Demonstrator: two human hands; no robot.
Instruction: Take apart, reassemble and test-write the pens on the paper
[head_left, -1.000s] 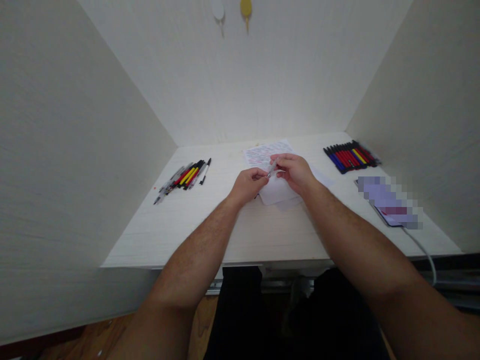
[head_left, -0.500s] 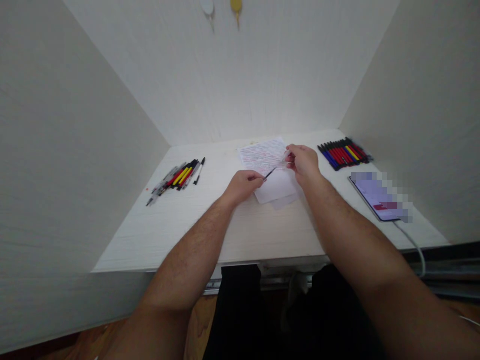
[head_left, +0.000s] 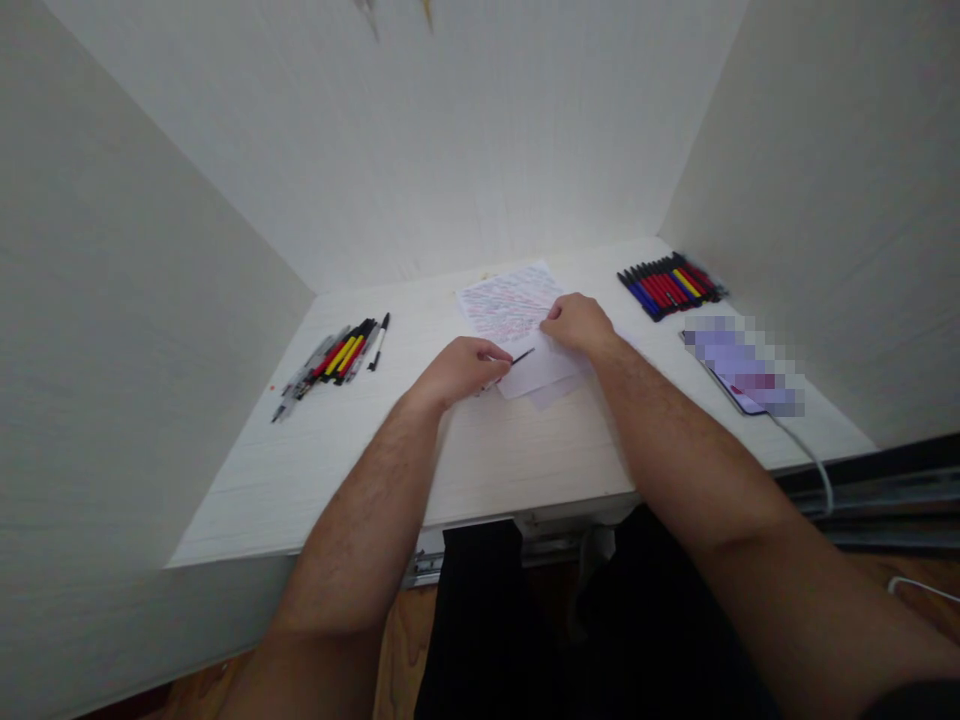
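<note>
My left hand (head_left: pixel 469 372) is closed in a pinch on a thin dark pen refill (head_left: pixel 523 355), whose tip points up and right over the blank lower part of the white paper (head_left: pixel 536 372). A pale end shows below the fingers. My right hand (head_left: pixel 577 322) rests at the right side of the sheet covered in coloured pen strokes (head_left: pixel 514 298). Its fingertips are pressed together, and whatever they hold is hidden.
On the left lies a loose pile of pens (head_left: pixel 334 362), with a white and black pen (head_left: pixel 379 342) beside it. A row of capped pens (head_left: pixel 670 284) is at the back right. A phone (head_left: pixel 739 372) with a white cable (head_left: pixel 806 450) lies in front of that row.
My right hand has turned over and come down to the paper; the pale thing in its fingers no longer shows. My left hand still holds the refill. The view has shifted slightly.
</note>
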